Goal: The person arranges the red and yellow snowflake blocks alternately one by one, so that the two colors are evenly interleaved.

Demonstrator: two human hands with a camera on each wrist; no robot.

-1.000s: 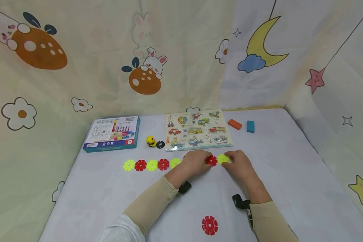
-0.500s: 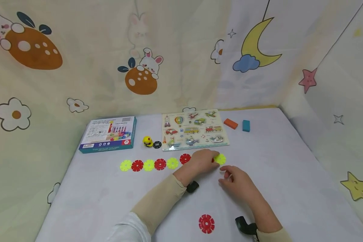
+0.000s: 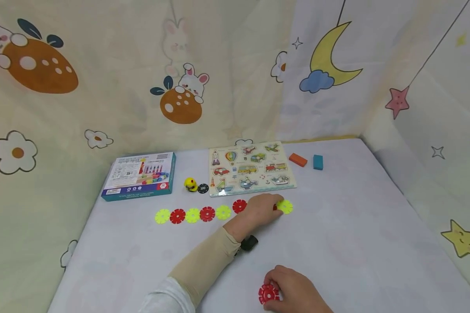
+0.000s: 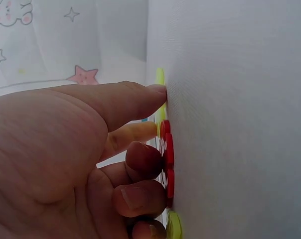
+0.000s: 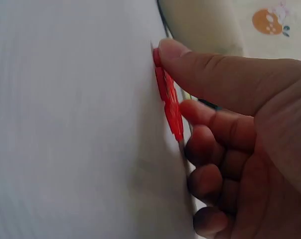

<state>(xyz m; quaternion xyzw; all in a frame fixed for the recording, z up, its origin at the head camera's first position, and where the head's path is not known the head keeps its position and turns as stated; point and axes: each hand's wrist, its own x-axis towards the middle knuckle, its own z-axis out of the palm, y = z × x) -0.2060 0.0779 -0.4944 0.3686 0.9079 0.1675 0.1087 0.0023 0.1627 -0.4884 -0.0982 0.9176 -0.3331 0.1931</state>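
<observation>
A row of alternating yellow and red notched plastic discs lies on the white table; a yellow disc (image 3: 162,216) forms its left end. My left hand (image 3: 260,213) reaches over the right part of the row, hiding some discs. Its thumb and index finger pinch the left edge of the end yellow disc (image 3: 285,207). In the left wrist view, the other fingers curl beside a red disc (image 4: 168,154). Close to the table's near side, my right hand (image 3: 295,290) holds a separate red disc (image 3: 268,294) by its edge, between thumb and fingers.
Behind the row lies a picture puzzle board (image 3: 252,169). A boxed set (image 3: 139,176), a small yellow toy (image 3: 190,184) and a black 100 chip (image 3: 203,188) are to its left. An orange block (image 3: 298,160) and a blue block (image 3: 318,162) lie to its right.
My right hand has left the yellow disc at the row's right end, come back toward me and taken hold of the lone red disc. My left hand has shifted right to that yellow disc.
</observation>
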